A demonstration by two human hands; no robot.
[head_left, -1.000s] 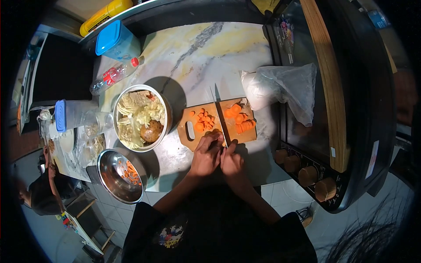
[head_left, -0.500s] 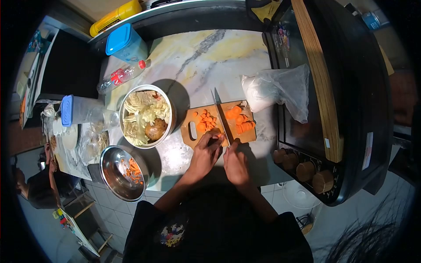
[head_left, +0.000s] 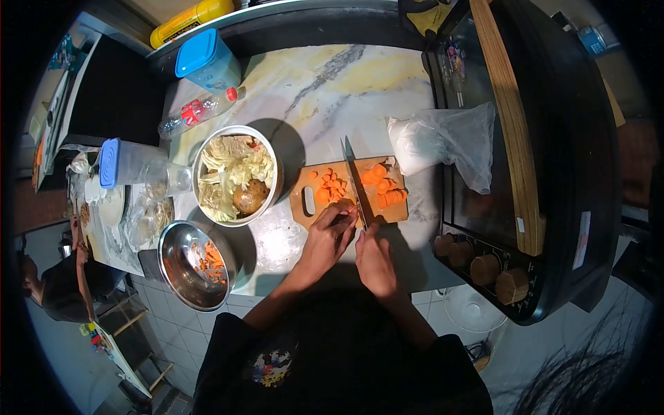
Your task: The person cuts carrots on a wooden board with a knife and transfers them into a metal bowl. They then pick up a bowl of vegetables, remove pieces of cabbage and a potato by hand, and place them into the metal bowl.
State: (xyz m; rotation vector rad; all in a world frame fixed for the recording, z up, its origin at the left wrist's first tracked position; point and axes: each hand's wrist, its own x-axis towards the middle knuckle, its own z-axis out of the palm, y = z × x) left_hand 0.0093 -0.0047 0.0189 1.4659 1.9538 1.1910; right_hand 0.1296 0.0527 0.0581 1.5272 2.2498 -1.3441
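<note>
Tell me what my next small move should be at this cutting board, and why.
Probably curl the fingertips of your left hand back slightly before cutting: they appear to pinch a bit of carrot right beside the blade of the knife, whose handle your right hand grips over the cutting board.

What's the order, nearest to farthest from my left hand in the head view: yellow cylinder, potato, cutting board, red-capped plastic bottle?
1. Cutting board: your left hand overlaps its near edge.
2. Potato: to the left, in the white bowl.
3. Red-capped plastic bottle: farther left, lying beyond the bowl.
4. Yellow cylinder: farthest, at the view's top left.
</note>
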